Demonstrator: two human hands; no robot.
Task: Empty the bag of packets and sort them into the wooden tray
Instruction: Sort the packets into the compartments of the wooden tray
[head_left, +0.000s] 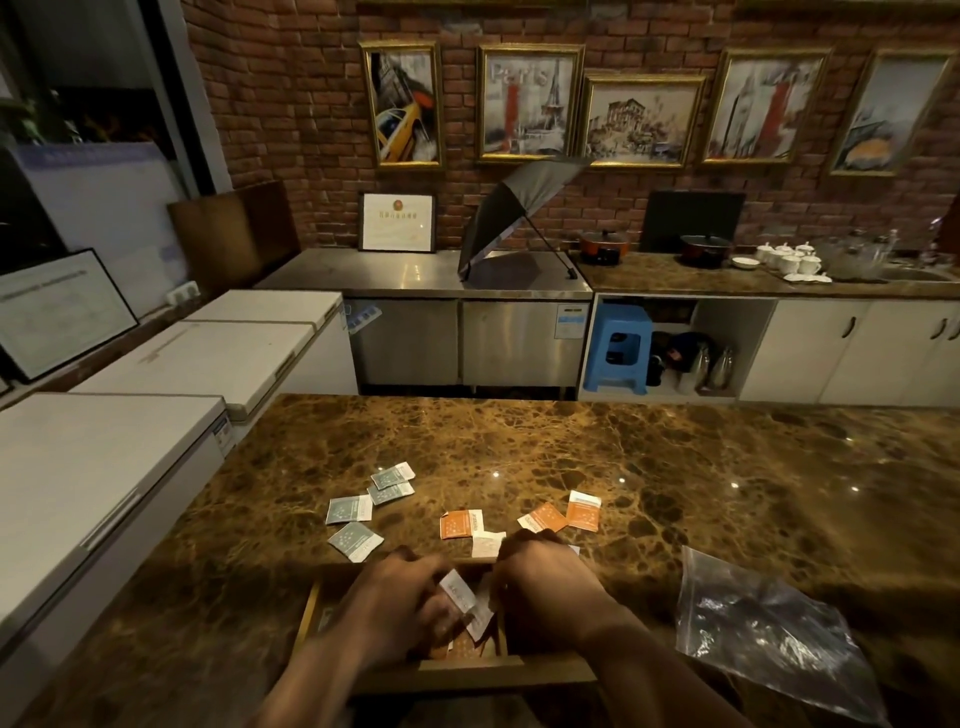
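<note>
Mid-sort: left hand (395, 597) pinching a white paper packet (458, 590) over the compartmented wooden tray (311, 605), right hand (545, 577) grip unclear; next, probably orange square packets (461, 523) at twelve o'clock.

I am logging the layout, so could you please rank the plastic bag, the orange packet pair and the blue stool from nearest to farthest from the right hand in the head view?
From the right hand:
1. Orange packet pair, just beyond it on the counter.
2. Plastic bag, to its right on the counter.
3. Blue stool, far off under the back counter.
</note>
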